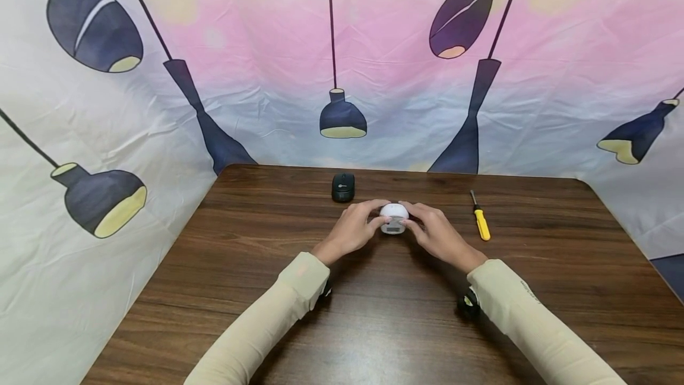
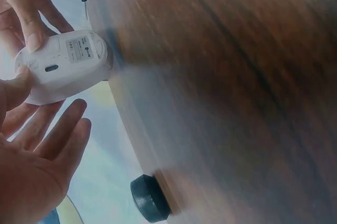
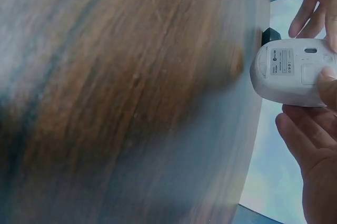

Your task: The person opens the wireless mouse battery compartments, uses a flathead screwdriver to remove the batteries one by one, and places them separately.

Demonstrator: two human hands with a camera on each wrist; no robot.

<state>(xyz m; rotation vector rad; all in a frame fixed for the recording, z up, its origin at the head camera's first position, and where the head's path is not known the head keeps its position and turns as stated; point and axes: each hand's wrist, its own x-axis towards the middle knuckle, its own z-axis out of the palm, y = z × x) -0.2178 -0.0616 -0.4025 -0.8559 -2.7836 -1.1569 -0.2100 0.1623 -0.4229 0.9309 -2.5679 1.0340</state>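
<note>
A white computer mouse (image 1: 394, 218) is held between both hands near the middle of the table, its underside facing me. The label and the sensor slot on that underside show in the left wrist view on the mouse (image 2: 68, 66). My left hand (image 1: 354, 227) grips it from the left, thumb on the underside and fingers round the side. From the right, my right hand (image 1: 438, 233) grips it the same way. In the right wrist view the right thumb presses on the underside of the mouse (image 3: 289, 74), by a square panel outline.
A black computer mouse (image 1: 343, 188) lies behind the left hand, toward the far edge. To the right of the right hand lies a screwdriver (image 1: 482, 223) with a yellow handle. The brown wooden table (image 1: 240, 218) ends at a printed cloth backdrop (image 1: 288, 117).
</note>
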